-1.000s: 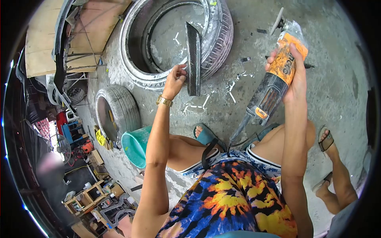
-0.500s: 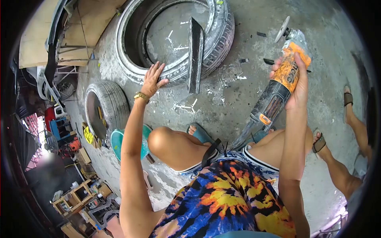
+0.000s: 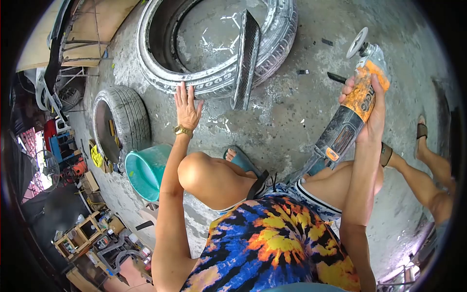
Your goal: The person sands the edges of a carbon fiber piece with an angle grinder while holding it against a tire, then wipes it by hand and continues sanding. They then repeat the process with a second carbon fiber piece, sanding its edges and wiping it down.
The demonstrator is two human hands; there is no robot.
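Over on the left there's a teal plastic bucket (image 3: 146,170) lying tipped on the concrete floor (image 3: 301,112), beside a small worn tyre (image 3: 121,121). My left hand (image 3: 186,108) is spread flat, fingers apart, holding nothing, just below the big whitewashed tyre (image 3: 214,80). A dark curved strip of cut tread (image 3: 245,61) leans upright against that tyre's rim. On the right, my right hand (image 3: 370,104) is clamped round the orange-and-black angle grinder (image 3: 351,109), disc (image 3: 357,43) up.
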